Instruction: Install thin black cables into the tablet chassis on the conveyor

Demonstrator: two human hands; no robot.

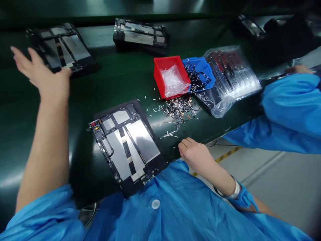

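My left hand (46, 72) is raised with its fingers spread, holding nothing, and its palm overlaps the near edge of a black tablet back frame (72, 47). Closer to me, a second tablet frame (127, 147) with silver panels lies on the dark green conveyor belt (75, 110). My right hand (195, 155) rests at the belt's near edge with loosely curled fingers and nothing visible in it. Just beyond its fingertips lies a heap of small metal and black parts (178, 110), with loose white bits scattered around it.
A red bin (170, 75) holds clear plastic, and a blue bin (200, 72) sits against it. Beside them lies a stack of clear trays (232, 72). Another tablet frame (140, 33) lies farther along. A co-worker's blue sleeve (288, 113) reaches in from the right.
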